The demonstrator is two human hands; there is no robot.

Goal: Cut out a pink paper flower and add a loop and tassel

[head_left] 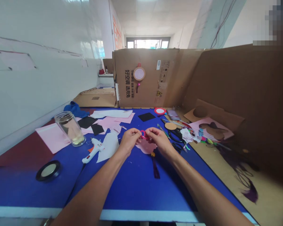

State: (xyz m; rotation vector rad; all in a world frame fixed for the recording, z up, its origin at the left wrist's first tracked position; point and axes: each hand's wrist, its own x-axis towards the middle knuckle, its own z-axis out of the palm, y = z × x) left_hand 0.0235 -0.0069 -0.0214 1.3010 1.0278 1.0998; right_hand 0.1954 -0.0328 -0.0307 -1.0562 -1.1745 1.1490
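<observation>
Both of my hands meet over the middle of the blue table. My left hand (132, 138) and my right hand (157, 138) are closed in a pinch, fingertips facing each other. Between them is a small red-pink strip (144, 137), curved like a loop; whether it is ribbon or paper I cannot tell. Just below the fingertips lies a pink paper piece with a wavy edge (146, 147), partly covered by my hands. At its lower edge is a yellow bead (152, 154) with a dark purple tassel (156, 169) hanging toward me.
Left of my hands are a white hot glue gun (94, 150), white paper (109, 146), a glass jar (72, 130) and a round black lid (48, 169). Scissors (176, 135), crumpled paper (187, 135) and cords lie to the right. Cardboard walls (151, 88) stand behind.
</observation>
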